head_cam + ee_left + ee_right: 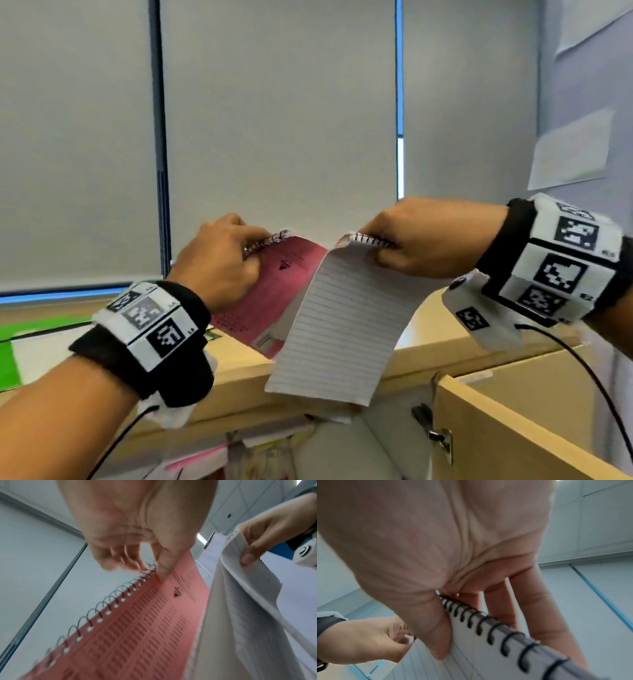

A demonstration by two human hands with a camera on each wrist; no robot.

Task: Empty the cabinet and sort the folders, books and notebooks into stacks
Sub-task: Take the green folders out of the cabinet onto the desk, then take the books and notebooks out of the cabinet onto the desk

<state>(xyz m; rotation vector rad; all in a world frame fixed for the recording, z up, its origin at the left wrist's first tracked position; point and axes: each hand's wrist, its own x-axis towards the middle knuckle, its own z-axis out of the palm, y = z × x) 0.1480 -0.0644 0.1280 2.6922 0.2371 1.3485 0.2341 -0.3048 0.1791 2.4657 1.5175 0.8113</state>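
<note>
Left hand (219, 263): centre-left of the head view, thumb and fingers (163, 566) pinched on the wire spiral at the top corner of a red notebook (274, 291), which hangs tilted in the air above the counter (239, 370); its cover print is blurred and unreadable, and its lower corner is hidden behind the neighbouring pages. Right hand (431, 236): centre-right, thumb (433, 635) in front and fingers behind, clamped on the black spiral edge of a white lined notebook (339, 325); its pages droop down over the counter edge, and an orange cover shows only as a sliver at the binding. The two notebooks hang side by side; whether they touch cannot be told. Green folder (20, 346): lower left on the counter, cut off by the frame edge. Cabinet (513, 428): lower right, door open; the contents below the counter are blurred, pink and white paper edges only.
</note>
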